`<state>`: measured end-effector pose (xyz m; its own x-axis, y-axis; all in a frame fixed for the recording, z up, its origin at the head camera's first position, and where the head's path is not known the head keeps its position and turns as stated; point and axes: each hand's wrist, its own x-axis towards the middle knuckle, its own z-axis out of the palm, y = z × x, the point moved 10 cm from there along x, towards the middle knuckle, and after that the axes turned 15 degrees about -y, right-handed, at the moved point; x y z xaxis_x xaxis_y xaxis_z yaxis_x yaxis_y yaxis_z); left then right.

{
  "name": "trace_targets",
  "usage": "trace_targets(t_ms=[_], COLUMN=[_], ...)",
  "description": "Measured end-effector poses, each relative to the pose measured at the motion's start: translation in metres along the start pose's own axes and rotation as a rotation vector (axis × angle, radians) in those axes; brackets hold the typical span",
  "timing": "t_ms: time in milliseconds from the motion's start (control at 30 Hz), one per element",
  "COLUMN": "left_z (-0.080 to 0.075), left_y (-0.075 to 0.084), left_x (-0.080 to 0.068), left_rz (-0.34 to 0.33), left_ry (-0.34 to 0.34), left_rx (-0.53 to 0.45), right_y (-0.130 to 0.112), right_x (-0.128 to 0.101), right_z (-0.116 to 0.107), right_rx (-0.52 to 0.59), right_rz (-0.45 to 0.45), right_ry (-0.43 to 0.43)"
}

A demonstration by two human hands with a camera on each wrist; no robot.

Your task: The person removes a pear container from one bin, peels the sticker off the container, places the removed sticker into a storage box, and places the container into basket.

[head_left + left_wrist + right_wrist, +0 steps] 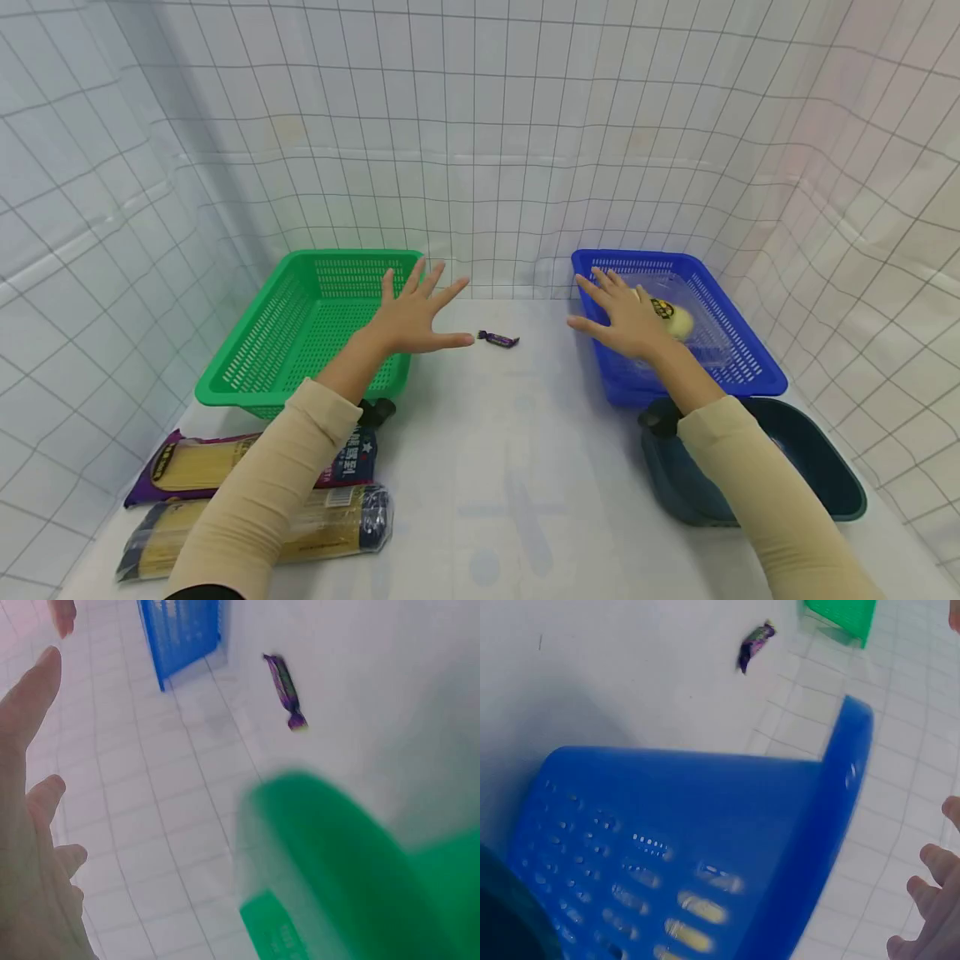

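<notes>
My left hand point(420, 312) is spread open with straight fingers above the right edge of a green basket point(300, 333), holding nothing. My right hand point(622, 312) is also open, fingers straight, over the left side of a blue basket point(738, 342). A small purple wrapped candy point(498, 339) lies on the white table between the two hands, just right of my left thumb. It shows too in the left wrist view as the candy point(285, 690) and in the right wrist view as the candy point(754, 645). A yellow round item point(675, 317) lies in the blue basket behind my right hand.
Two packets of noodles point(330, 525) lie at the near left under my left forearm. A dark teal tub point(810, 475) stands at the near right, in front of the blue basket. White gridded walls point(480, 150) close in the table on three sides.
</notes>
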<state>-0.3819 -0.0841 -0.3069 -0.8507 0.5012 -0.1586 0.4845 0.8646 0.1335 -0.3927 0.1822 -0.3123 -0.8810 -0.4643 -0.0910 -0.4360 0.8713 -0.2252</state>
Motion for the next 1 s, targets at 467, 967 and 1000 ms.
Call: trace_targets(t_ms=[467, 967, 1000], left_z=[0.009, 0.037, 0.039], left_y=[0.083, 0.143, 0.145], left_x=[0.029, 0.052, 0.054], left_rz=[0.18, 0.382, 0.388], left_ry=[0.011, -0.12, -0.126], left_rx=[-0.016, -0.138, -0.146], right_y=[0.065, 0.142, 0.145], right_x=[-0.062, -0.106, -0.107], right_z=[-0.026, -0.012, -0.01], right_rx=[0.273, 0.386, 0.392], right_rz=[0.04, 0.206, 0.22], right_ry=[0.163, 0.186, 0.177])
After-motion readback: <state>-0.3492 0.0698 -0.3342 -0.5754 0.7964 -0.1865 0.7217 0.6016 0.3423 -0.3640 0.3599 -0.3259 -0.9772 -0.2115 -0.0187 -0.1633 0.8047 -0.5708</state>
